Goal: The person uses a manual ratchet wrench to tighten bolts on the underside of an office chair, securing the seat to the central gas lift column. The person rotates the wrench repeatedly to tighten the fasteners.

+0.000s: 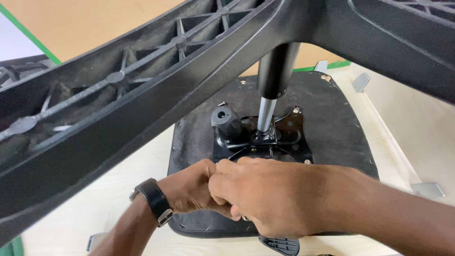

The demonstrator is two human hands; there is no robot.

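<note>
Head view: my left hand and right hand were closed together over the upturned chair seat's near edge on the table; grip contents were hidden.

Your left hand and right hand met, touching, at the near edge of the upturned seat. Beyond them the mechanism plate sat on the seat, the gas cylinder rising from it to the chair base overhead.
</note>
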